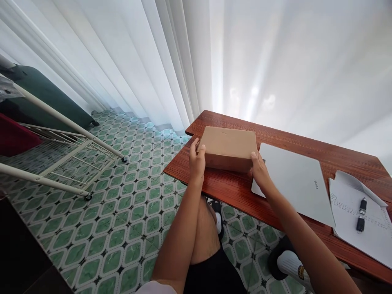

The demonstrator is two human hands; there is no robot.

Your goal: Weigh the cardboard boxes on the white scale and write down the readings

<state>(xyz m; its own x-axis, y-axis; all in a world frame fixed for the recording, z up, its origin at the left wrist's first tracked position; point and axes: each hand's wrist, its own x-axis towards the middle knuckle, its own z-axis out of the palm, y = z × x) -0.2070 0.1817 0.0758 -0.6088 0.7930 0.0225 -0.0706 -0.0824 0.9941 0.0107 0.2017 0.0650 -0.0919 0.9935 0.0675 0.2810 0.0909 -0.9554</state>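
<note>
I've got the left hand (197, 161) and right hand (260, 170) pinching opposite ends of the brown cardboard box (230, 143), which sits between them over the worktop (225, 187); contact beneath I can't tell. Beside the right hand lies a thin grey slab (295, 183).

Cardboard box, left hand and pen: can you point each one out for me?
Cardboard box (230, 142): head view, middle of its top face.
Left hand (197, 161): head view, back of the hand.
Pen (361, 215): head view, middle of its barrel.
</note>
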